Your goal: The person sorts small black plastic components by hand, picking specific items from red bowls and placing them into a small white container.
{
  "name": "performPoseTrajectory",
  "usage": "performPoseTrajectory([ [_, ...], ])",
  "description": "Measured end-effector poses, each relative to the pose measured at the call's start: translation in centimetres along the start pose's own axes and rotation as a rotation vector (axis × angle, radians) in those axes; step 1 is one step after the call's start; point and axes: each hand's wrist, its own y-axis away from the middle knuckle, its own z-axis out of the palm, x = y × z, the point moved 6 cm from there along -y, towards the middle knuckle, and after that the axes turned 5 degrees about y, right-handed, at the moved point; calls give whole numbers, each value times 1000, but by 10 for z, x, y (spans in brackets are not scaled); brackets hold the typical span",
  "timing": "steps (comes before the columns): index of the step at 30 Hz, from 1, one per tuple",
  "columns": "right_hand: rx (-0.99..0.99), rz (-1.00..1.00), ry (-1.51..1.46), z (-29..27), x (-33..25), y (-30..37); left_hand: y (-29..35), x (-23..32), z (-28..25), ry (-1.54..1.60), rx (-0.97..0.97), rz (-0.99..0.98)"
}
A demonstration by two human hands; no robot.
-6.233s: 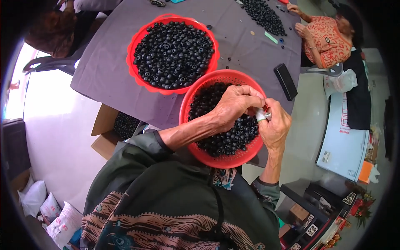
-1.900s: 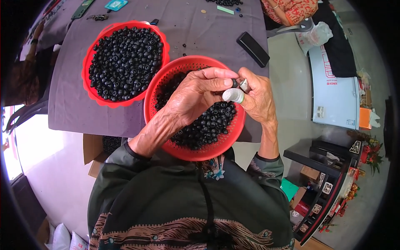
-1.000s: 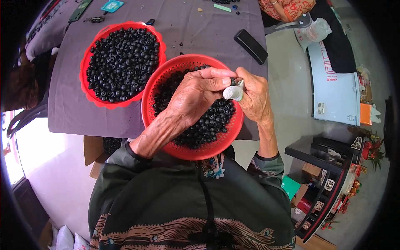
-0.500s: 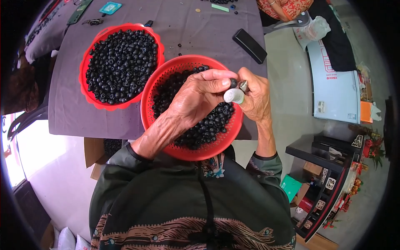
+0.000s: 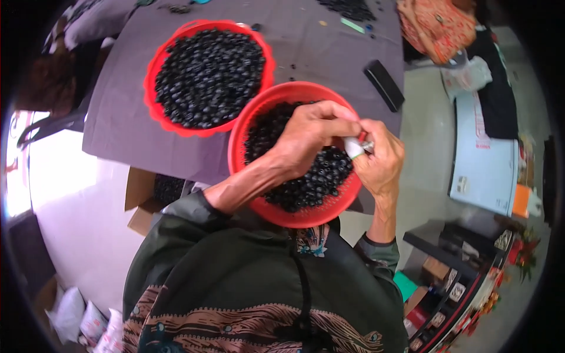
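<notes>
Over the near red colander (image 5: 238,126), my two hands meet at the fingertips. My left hand (image 5: 312,132) is pinched closed; whatever its fingers hold is hidden. My right hand (image 5: 379,156) is closed around a small metal tool (image 5: 367,145), with a bit of red beside it. A white wrap (image 5: 353,147) covers the right thumb. Beneath the hands, the colander holds many small black round pieces (image 5: 321,176) with holes in them. To the left, a scalloped red basket (image 5: 150,88) is heaped with similar black pieces (image 5: 206,76).
A black oblong case (image 5: 384,86) lies on the grey-covered table (image 5: 129,129), right of the colander. A green strip (image 5: 352,25) and more black pieces (image 5: 347,8) are farther back. Another person's patterned sleeve (image 5: 441,29) shows at far right. Below the table's left edge stands a cardboard box (image 5: 138,188).
The view has shifted, so the table and baskets sit farther right. The black piece seen between my left finger and thumb is now hidden; the fingertips have closed in against my right hand.
</notes>
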Motion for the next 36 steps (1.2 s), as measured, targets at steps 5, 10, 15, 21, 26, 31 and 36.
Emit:
performPoseTrajectory([
  [5,-30,-18,76,9,-5,2,2,1,-4,-36,23,14],
  [10,-86,8,81,17,-7,1,4,3,-12,-76,49,17],
  [15,-51,-55,113,21,-9,-1,4,5,-15,-69,51,17],
  [21,-64,-73,118,26,-12,-3,1,2,-22,-47,92,-28],
  [26,-82,-86,131,29,-11,-1,-2,-3,-26,-47,115,-36],
  [31,-74,-99,137,28,-11,0,-1,-4,-25,-35,126,-43],
  [36,-88,-88,154,28,-8,2,-4,-3,-26,-100,137,-20],
])
